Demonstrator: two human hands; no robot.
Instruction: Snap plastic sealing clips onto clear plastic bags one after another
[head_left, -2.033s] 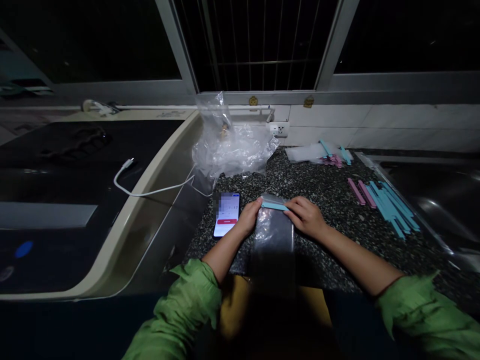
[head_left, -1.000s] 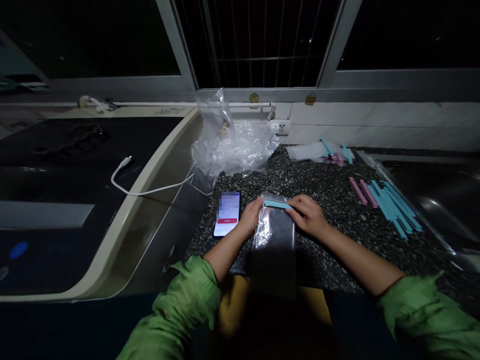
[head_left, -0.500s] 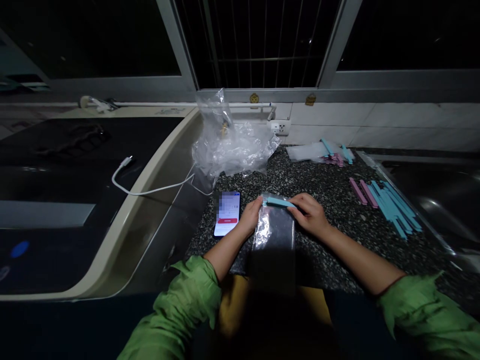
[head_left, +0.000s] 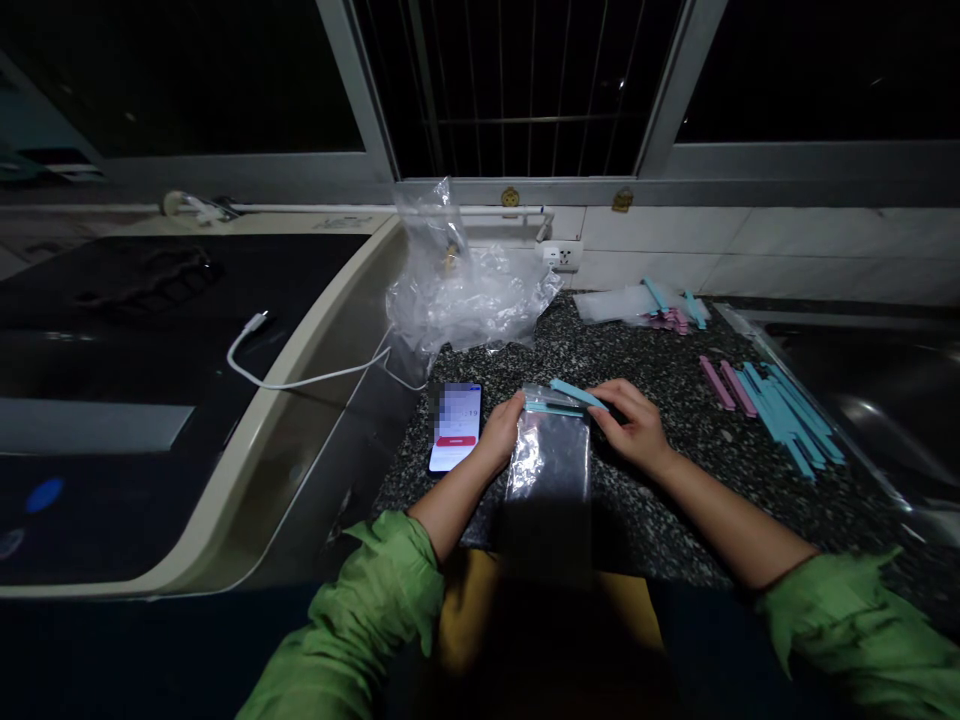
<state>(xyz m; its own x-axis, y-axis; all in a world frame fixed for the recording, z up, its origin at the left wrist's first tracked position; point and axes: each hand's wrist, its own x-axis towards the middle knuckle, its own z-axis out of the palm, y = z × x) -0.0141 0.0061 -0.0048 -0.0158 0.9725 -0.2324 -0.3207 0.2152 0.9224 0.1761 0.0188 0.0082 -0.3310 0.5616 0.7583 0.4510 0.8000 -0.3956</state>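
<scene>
A clear plastic bag (head_left: 551, 470) lies on the dark speckled counter in front of me. My left hand (head_left: 501, 436) is closed at its upper left corner, pinching the edge. My right hand (head_left: 631, 422) grips the right end of a light-blue bag clip (head_left: 576, 391) at the bag's top right. One narrow arm of the clip slants up above the bag's mouth; a second light-blue strip runs across the bag just below it. Both seem to meet at my right fingers, which hide that end. Left of my left hand lies a lit phone (head_left: 456, 428).
Several blue clips (head_left: 787, 415) and two pink clips (head_left: 727, 384) lie right, beside a metal sink (head_left: 885, 400). Behind are crumpled plastic bags (head_left: 472, 300) and flat bags (head_left: 611, 304) with more clips. A washing machine (head_left: 300, 330) with a white cable (head_left: 322, 382) stands left.
The clip's upper arm has swung up and away from the bag, leaving a gap above the strip. My right hand has shifted slightly right; the left stays at the bag's corner.
</scene>
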